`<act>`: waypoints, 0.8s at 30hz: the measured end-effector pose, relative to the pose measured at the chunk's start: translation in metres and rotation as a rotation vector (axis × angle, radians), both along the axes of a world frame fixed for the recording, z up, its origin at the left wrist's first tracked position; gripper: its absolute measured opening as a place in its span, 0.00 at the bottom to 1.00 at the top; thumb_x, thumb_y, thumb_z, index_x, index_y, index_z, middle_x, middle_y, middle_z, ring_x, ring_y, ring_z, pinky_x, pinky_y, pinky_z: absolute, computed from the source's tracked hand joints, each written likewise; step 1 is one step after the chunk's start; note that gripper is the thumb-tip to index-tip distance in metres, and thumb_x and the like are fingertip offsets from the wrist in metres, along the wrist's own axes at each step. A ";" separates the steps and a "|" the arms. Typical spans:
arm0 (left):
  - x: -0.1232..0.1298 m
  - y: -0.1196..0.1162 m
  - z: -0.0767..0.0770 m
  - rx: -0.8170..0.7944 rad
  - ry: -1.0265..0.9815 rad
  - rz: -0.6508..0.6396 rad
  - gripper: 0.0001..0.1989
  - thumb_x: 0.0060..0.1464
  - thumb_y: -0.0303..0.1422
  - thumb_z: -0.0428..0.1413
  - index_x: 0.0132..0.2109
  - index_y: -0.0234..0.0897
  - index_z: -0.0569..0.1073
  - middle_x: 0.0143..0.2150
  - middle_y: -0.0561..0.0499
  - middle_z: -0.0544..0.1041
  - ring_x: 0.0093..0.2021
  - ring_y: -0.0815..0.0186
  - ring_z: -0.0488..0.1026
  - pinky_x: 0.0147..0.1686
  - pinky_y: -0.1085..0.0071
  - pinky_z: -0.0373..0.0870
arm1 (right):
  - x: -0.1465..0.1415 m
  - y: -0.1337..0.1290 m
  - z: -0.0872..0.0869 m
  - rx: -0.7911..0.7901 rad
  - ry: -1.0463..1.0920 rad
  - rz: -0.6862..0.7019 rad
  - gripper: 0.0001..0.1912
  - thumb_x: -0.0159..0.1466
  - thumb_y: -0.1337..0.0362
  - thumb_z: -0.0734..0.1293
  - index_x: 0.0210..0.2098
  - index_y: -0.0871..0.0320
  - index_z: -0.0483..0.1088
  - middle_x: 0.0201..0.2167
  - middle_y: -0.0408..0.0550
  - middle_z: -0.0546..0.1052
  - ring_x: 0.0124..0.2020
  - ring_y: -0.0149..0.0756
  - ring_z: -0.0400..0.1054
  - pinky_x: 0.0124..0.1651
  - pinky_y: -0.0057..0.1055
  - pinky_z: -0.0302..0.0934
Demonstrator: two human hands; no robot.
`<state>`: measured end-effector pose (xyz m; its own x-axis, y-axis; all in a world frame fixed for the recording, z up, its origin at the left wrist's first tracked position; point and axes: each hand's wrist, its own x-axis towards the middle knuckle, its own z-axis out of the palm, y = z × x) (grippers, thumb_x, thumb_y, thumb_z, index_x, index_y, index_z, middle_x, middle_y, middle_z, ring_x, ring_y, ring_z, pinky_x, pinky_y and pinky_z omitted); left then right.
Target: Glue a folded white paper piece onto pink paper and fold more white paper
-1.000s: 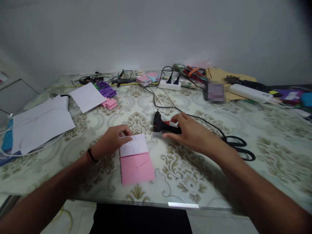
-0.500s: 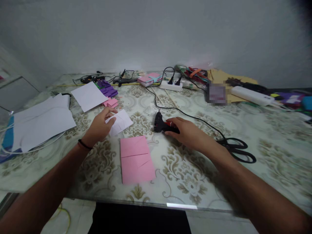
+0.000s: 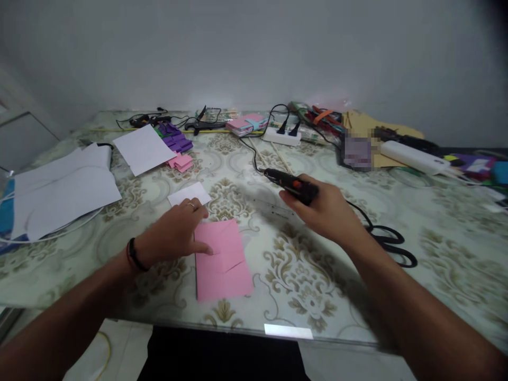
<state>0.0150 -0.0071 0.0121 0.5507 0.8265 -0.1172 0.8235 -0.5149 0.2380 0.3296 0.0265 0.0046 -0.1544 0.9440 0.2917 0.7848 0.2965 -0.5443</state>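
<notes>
My right hand (image 3: 327,206) grips a black glue gun (image 3: 291,185) with a red-orange part, lifted above the table and tilted, its end pointing up and left. My left hand (image 3: 182,230) is at the upper left edge of a folded pink paper (image 3: 224,280), thumb stretched over it and apart from the fingers. Crease or slit lines run across the pink paper. Just beyond the left fingers lies a small white paper (image 3: 196,191), partly covered by them. Black-handled scissors (image 3: 391,235) lie beside my right forearm, their blades hidden.
A white power strip (image 3: 282,136) with black plugs stands at the back. Large white sheets (image 3: 67,190) and another sheet (image 3: 143,150) lie left, near purple (image 3: 177,140) and pink paper pieces (image 3: 182,162). A black cord crosses toward the scissors. The table's front edge is near my lap.
My right hand has raised the glue gun off the table and turned it. My left hand has let go of the small white paper and moved onto the pink paper.
</notes>
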 end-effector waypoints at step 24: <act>0.023 -0.006 -0.007 -0.628 -1.029 0.234 0.09 0.55 0.35 0.65 0.42 0.37 0.80 0.42 0.49 0.83 0.45 0.60 0.79 0.50 0.63 0.74 | -0.035 -0.044 0.009 -0.029 0.343 0.494 0.18 0.68 0.61 0.70 0.24 0.55 0.61 0.24 0.39 0.63 0.24 0.30 0.58 0.28 0.31 0.51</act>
<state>0.0377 -0.0135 0.0053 0.4676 0.8744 -0.1292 0.1627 0.0585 0.9849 0.2943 -0.0177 0.0138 -0.4782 0.7930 0.3776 0.3360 0.5624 -0.7555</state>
